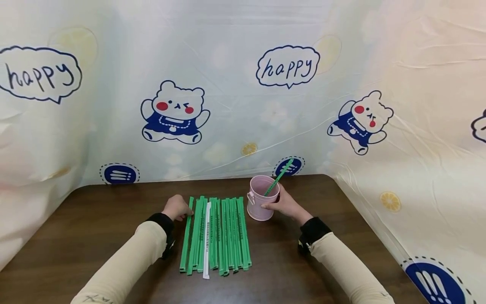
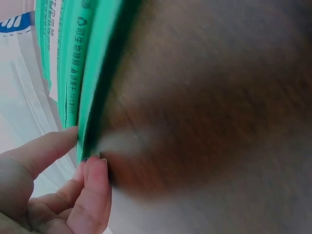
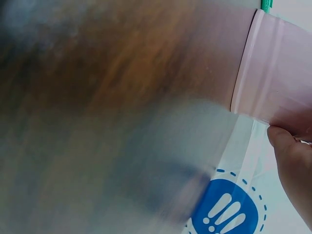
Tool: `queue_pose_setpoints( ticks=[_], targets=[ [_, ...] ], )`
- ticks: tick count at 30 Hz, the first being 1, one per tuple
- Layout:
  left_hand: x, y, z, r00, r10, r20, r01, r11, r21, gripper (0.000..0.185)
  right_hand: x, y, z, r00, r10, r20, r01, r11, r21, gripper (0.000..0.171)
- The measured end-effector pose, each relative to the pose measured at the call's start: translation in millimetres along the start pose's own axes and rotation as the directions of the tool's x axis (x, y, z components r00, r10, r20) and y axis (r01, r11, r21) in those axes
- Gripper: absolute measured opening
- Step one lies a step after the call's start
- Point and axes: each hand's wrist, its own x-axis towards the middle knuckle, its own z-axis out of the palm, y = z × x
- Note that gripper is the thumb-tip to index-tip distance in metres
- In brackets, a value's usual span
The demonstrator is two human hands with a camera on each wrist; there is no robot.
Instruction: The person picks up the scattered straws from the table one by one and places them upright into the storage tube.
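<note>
A: What does the left hand (image 1: pixel 176 207) do?

B: It rests on the worktop (image 1: pixel 95 228) at the far end of the row of straws (image 1: pixel 215 234). In the left wrist view the thumb and one finger (image 2: pixel 95 185) pinch the end of the outer straw (image 2: pixel 92 78), the one nearest to this hand. The other fingers are curled under.

A: And the straws, how do they lie?

B: They lie flat, side by side and touching, just to the right of the left hand and between the two hands. All are in green wrappers except a white one (image 1: pixel 206 240) in the left part of the row. There is printed text on the wrappers, but it is too small for me to read.

A: The right hand (image 1: pixel 284 204)?

B: It holds the cup (image 1: pixel 262 202), a pink one. The fingers are curled around its right side and the thumb lies on the front wall. In the right wrist view I see only some fingers (image 3: pixel 292 161) against the pink wall (image 3: pixel 278 73).

A: Where is the cup?

B: It stands upright on the worktop, just right of the far end of the row. One green straw (image 1: pixel 279 177) stands in it, leaning to the right, above the right hand.

A: What is behind?

B: A cloth (image 1: pixel 243 105) with bears and the word "happy", beyond both hands.
</note>
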Motion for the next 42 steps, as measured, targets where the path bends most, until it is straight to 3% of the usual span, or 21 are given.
queue_pose_setpoints(
  ticks=[6, 12, 19, 23, 28, 33, 42],
  targets=[
    [1.9, 2.8, 1.5, 0.999, -0.035, -0.020, 0.036, 0.999, 0.023, 0.015, -3.4, 3.8, 3.1, 1.000, 0.000, -0.002, 0.000, 1.000, 0.005, 0.088],
    [5.4, -6.5, 5.5, 0.999, -0.040, -0.031, 0.040, 0.999, 0.014, 0.018, -6.5, 6.0, 7.9, 1.000, 0.002, 0.025, -0.003, 1.000, 0.019, 0.089],
    [12.8, -13.3, 2.0, 0.999, -0.025, -0.027, 0.023, 0.998, -0.065, 0.012, -6.9, 2.7, 9.4, 1.000, 0.006, 0.024, -0.007, 1.000, 0.028, 0.091],
    [20.9, -7.8, -7.3, 1.000, -0.025, 0.007, 0.026, 0.982, -0.187, 0.021, -5.5, 1.3, 8.5, 1.000, 0.017, 0.012, -0.018, 0.999, 0.033, 0.091],
    [22.8, 13.2, -24.6, 0.999, 0.022, 0.034, -0.009, 0.943, -0.331, 0.038, -6.0, 0.1, 6.5, 0.999, 0.035, -0.001, -0.035, 0.999, 0.039, 0.091],
    [21.7, 42.0, -49.5, 0.997, 0.074, -0.006, -0.071, 0.928, -0.366, 0.041, -4.4, 0.5, 4.5, 1.000, 0.025, -0.004, -0.025, 0.999, 0.035, 0.090],
    [4.0, 121.7, -98.7, 0.979, 0.192, -0.073, -0.205, 0.906, -0.370, 0.043, -3.6, -1.4, 1.8, 1.000, 0.002, -0.001, -0.002, 1.000, 0.020, 0.092]
  ],
)
